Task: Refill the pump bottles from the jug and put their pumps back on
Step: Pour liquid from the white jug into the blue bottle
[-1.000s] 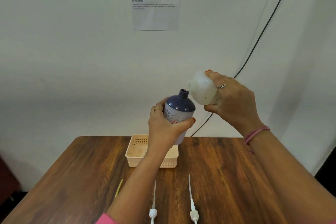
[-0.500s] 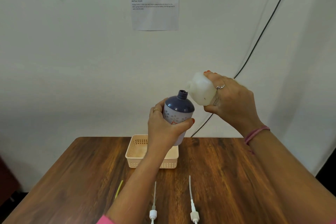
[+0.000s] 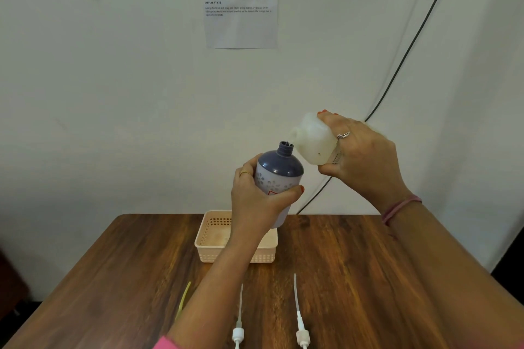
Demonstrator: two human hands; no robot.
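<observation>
1. I see the left hand point(image 3: 256, 201) gripping the pump bottle point(image 3: 279, 178), fingers wrapped round its pale lower body. It's held up in the air above the desk point(image 3: 113, 278), roughly over the basket point(image 3: 211, 238).
2. Right hand point(image 3: 360, 156) grips the jug point(image 3: 313, 139), tipped over so its spout points left and down at the bottle's open dark neck.
3. Change from a second ago: small. The bottle neck and the jug spout have closed up; the spout now sits just beside and slightly above the neck, nearly touching. Both hands have barely shifted otherwise.
4. Can't tell if liquid is flowing; there's a tiny glint at the neck rim, too small to call.
5. My read: pour is being lined up or is just starting. Bottle not yet refilled, as far as I can judge.
6. Two white pumps with dip tubes lie flat on the near desk: left pump point(image 3: 238, 333) and right pump point(image 3: 301, 331), apart from each other. A yellow tube point(image 3: 184, 299) lies left of them, partly hidden by the left forearm. None fitted yet.
7. Basket sits at the far middle of the desk; I can't see any bottles in it, and its right part is hidden behind the left hand.
8. Risk, my guess: narrow neck, both items held free in the air, so a small wobble spills onto the basket or desk.
9. Far wall: a printed sheet point(image 3: 241, 0) and a dark cable point(image 3: 411, 45).
</observation>
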